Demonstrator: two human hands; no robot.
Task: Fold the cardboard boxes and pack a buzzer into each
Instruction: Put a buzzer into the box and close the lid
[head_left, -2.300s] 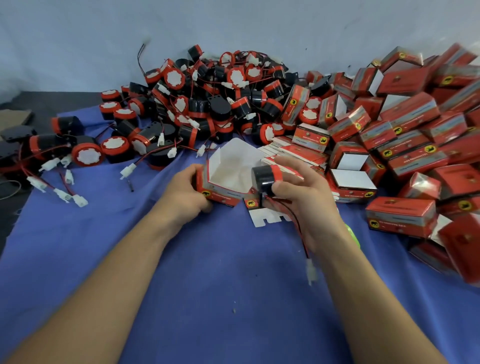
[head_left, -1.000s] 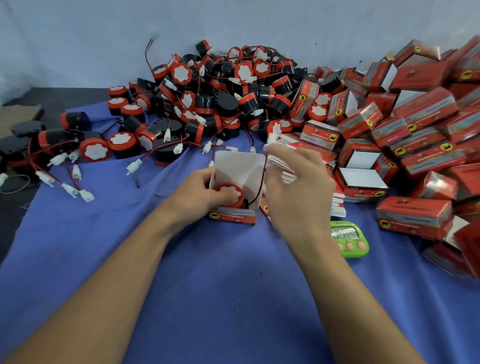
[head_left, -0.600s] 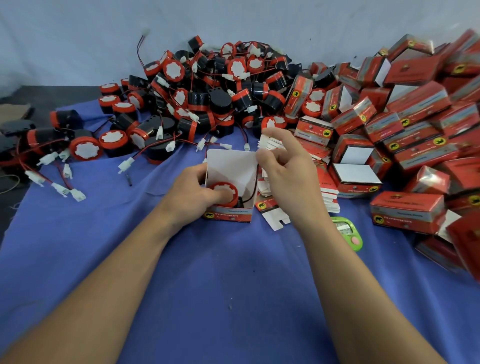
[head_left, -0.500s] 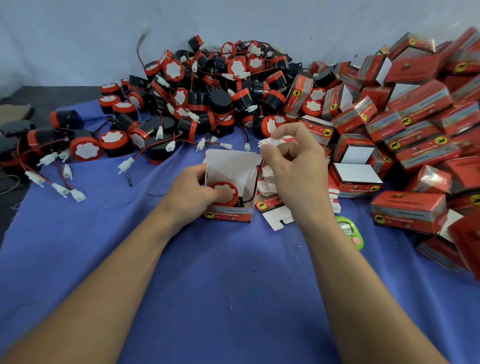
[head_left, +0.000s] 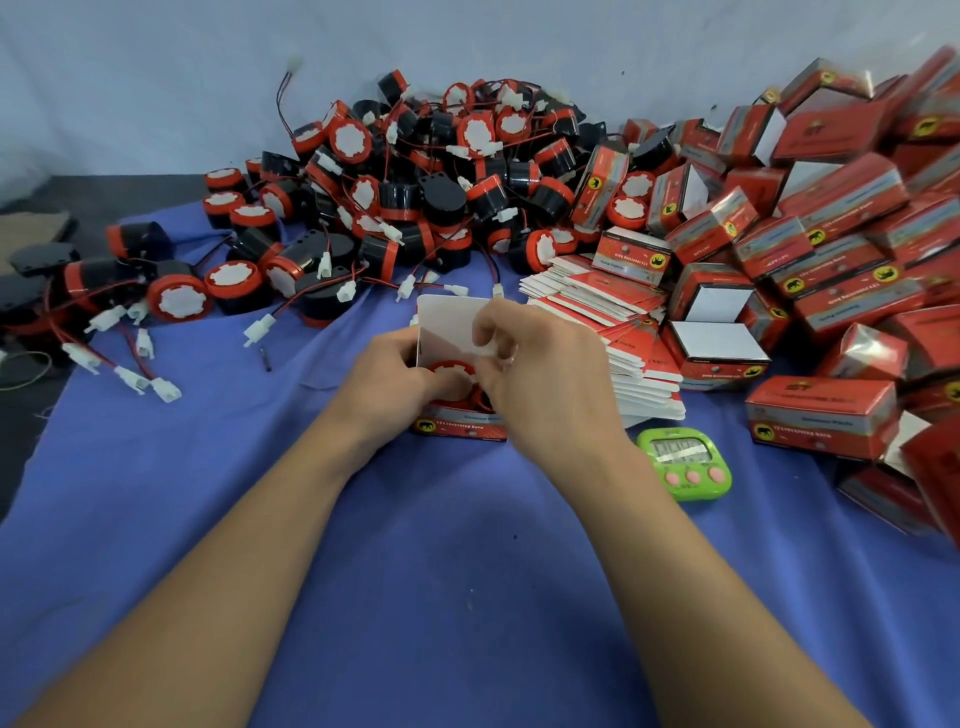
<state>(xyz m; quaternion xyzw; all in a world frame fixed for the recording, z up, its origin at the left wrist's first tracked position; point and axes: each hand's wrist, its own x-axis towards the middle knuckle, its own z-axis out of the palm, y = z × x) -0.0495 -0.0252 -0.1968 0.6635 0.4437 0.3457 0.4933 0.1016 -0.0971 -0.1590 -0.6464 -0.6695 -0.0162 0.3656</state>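
Grips the open red-and-white cardboard box (head_left: 460, 425) from its left side with the left hand (head_left: 387, 387), fingers curled round the wall, and stands it near the middle of the blue cloth (head_left: 467, 597), white lid flap raised on the far side. Has the round red-rimmed black buzzer (head_left: 451, 370) already seated inside, white face up. Pinches a small white piece (head_left: 485, 354) with the right hand (head_left: 545, 387), fingers bent close together over the box mouth; probably the plug on the buzzer's lead, though too covered to say for sure. Looks like the packing step for this box: tucking the lead in beside the buzzer before closing. Calls next for pushing plug and wire fully below the rim, then folding the raised flap down and slotting it shut, left hand bracing the walls against bowing. Risks a trapped wire if any loop sits above the rim. Has the heap of loose red-and-black buzzers (head_left: 431, 192) along the cloth's far edge, a stack of flat red box blanks (head_left: 613, 296) just right of the hands, a pile of closed red boxes (head_left: 831, 234) toward the right edge, and a green plastic timer (head_left: 684, 462) beside the right forearm
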